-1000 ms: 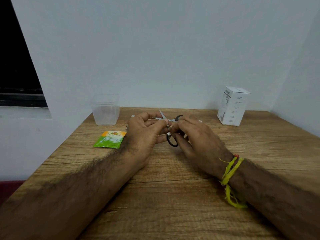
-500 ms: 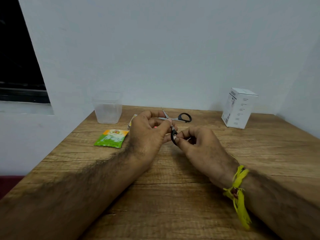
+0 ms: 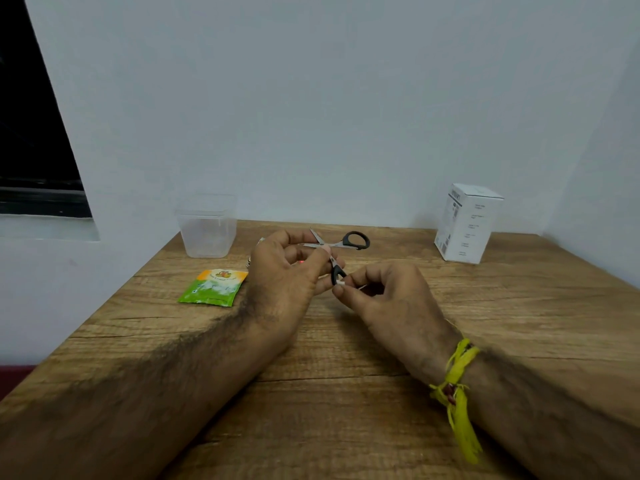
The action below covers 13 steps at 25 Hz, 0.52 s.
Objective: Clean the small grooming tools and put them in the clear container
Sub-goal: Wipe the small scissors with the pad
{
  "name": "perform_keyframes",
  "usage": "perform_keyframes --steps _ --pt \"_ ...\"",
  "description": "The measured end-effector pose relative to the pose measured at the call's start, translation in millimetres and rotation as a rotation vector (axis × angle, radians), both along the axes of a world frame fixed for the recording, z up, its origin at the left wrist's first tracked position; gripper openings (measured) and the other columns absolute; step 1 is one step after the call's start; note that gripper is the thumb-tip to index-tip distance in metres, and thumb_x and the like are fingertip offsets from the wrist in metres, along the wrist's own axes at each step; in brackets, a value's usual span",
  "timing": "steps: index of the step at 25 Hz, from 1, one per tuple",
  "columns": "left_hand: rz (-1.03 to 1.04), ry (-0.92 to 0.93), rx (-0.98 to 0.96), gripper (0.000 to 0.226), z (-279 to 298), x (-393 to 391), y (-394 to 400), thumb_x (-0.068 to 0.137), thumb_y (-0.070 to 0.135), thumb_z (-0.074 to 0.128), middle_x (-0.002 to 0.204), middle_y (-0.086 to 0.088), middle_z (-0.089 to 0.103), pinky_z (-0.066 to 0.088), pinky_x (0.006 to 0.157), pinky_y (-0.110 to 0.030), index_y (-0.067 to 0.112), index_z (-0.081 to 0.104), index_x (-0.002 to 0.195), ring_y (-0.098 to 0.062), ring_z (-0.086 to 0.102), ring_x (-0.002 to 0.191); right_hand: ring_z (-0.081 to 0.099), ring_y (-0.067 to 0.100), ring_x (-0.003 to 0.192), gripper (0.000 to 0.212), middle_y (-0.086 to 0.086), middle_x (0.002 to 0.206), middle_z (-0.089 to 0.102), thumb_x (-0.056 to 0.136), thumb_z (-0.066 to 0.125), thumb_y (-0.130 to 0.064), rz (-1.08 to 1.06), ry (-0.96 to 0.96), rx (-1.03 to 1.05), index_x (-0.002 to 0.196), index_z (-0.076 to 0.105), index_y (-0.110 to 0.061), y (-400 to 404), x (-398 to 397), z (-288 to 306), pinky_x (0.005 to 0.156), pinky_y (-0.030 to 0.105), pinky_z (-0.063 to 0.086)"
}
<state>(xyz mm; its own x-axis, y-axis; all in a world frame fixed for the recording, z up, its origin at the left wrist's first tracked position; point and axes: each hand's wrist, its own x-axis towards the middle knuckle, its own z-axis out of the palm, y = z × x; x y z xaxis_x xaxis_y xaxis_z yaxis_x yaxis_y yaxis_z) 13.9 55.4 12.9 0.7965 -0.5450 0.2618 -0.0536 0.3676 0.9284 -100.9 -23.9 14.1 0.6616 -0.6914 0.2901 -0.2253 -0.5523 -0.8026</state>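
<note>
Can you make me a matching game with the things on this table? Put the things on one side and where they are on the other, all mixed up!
Things:
1. clear container
2. white box
3. green packet
4. small scissors

Places:
A. held between the left hand and right hand
B. far right of the table, standing upright
C. lying flat, in front of the container
D. far left corner of the table, by the wall

Pairs: 1-D, 2-B, 3-C, 4-A
</note>
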Motion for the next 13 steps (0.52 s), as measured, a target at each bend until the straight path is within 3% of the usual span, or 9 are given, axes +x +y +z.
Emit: perform_keyframes --steps 3,9,13 --pt "0.009 -0.050 0.013 0.014 1.7 -2.0 1.3 0.092 -0.002 0.067 0.086 -0.017 0.075 0.063 0.063 -0.034 0.000 0.061 0.105 -0.025 0.077 0.076 0.061 0.007 0.063 0.018 0.000 0.070 0.072 0.087 0.075 -0.036 -0.007 -0.008 0.021 0.078 0.078 -0.021 -5.6 -3.8 0.8 0.058 0.026 0.050" --pt "0.082 -0.158 0.097 0.015 -0.1 1.4 1.0 0.089 0.003 0.072 0.077 -0.008 0.077 0.063 0.065 -0.033 0.008 0.065 0.101 -0.019 0.077 0.074 0.068 0.010 0.080 0.015 -0.004 0.077 0.075 0.090 0.072 -0.026 0.027 -0.052 0.014 0.077 0.079 -0.021 0.6 2.2 0.0 0.073 0.031 0.058" --pt "0.084 -0.156 0.109 0.017 0.5 -1.2 1.9 0.087 0.000 0.072 0.075 -0.009 0.077 0.062 0.060 -0.031 0.006 0.065 0.100 -0.019 0.077 0.071 0.060 0.008 0.095 0.011 -0.010 0.096 0.066 0.090 0.070 -0.031 0.111 0.124 -0.276 0.083 0.076 -0.026 -12.8 -5.0 2.4 0.080 0.029 0.051"
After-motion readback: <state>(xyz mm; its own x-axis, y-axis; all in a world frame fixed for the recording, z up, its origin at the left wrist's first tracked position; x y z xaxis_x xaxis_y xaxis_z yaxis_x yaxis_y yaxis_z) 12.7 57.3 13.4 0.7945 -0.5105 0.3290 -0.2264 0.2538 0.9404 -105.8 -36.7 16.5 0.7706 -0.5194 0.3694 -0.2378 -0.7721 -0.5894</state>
